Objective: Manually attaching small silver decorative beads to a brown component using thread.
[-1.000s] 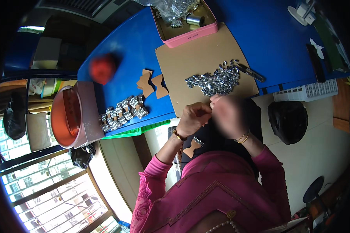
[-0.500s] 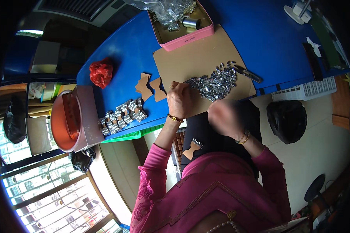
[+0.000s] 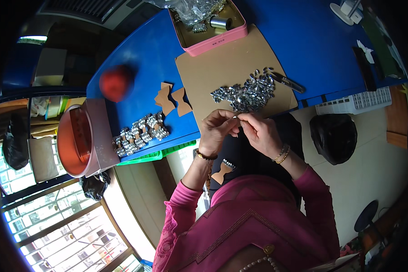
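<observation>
My left hand [image 3: 216, 129] and my right hand [image 3: 261, 136] meet at the near edge of the cardboard [image 3: 222, 68], fingertips pinched together. A tiny pale, shiny piece shows between the fingertips; its kind is too small to make out. Just beyond them lies a pile of silvery, faceted oval beads [image 3: 247, 95]. On my lap rests a bow-shaped brown card [image 3: 220, 175] with a row of shiny beads along one end. Several bare brown cards [image 3: 182, 101] lie left of the cardboard, and beaded cards [image 3: 140, 134] are bunched at the table's near left edge.
Tweezers [image 3: 288, 83] lie right of the bead pile. A pink tin [image 3: 217, 44] at the far side holds a silver wire spool [image 3: 221, 22] and a clear bag [image 3: 190, 11]. A red thing [image 3: 115, 83], blurred, and a pink bin [image 3: 102, 136] are to the left.
My right hand has come up and inward, and my left hand has drawn back from the bead pile. Their fingertips now meet at the cardboard's near edge.
</observation>
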{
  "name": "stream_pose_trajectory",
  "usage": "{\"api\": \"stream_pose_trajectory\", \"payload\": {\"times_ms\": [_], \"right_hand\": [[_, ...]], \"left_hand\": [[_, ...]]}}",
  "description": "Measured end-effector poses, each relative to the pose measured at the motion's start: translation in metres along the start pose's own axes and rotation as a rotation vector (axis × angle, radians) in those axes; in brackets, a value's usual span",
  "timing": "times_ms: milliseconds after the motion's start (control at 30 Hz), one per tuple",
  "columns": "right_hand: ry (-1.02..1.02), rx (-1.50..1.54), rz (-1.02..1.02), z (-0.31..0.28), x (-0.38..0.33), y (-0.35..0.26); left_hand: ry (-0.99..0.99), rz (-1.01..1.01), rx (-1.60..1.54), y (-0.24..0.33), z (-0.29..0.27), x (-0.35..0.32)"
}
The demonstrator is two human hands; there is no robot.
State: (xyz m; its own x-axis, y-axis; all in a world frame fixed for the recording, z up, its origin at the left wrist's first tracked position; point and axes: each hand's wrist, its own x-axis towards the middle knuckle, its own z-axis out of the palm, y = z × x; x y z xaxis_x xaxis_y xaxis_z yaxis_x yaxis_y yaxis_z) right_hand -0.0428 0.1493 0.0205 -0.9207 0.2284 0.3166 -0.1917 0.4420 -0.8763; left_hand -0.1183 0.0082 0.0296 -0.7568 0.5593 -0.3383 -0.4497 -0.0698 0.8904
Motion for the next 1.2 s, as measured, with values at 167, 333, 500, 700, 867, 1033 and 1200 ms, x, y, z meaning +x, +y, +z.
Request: {"api": "stream_pose_trajectory", "payload": {"times_ms": [167,333,500,700,867,1033,1200], "right_hand": [[0.003,0.001,-0.028,-0.001,-0.002,-0.001],[0.034,0.002,-0.074,0.001,-0.003,0.000],[0.027,-0.019,-0.094,0.000,-0.004,0.003],[-0.010,0.149,0.142,0.001,-0.002,-0.003],[-0.180,0.682,0.570,-0.008,0.000,-0.003],[-0.019,0.137,0.062,-0.002,0.003,-0.001],[0.034,0.463,0.241,-0.001,0.000,-0.004]], "left_hand": [[0.018,-0.031,-0.111,0.000,0.000,-0.001],[0.022,-0.053,-0.164,-0.001,-0.001,-0.001],[0.036,-0.024,-0.127,-0.005,0.000,-0.002],[-0.002,-0.036,-0.140,-0.009,0.005,-0.004],[-0.073,-0.058,0.023,-0.008,0.006,-0.006],[-0.124,-0.017,0.227,-0.009,0.002,-0.005],[0.166,0.306,0.632,0.001,-0.025,0.016]]}}
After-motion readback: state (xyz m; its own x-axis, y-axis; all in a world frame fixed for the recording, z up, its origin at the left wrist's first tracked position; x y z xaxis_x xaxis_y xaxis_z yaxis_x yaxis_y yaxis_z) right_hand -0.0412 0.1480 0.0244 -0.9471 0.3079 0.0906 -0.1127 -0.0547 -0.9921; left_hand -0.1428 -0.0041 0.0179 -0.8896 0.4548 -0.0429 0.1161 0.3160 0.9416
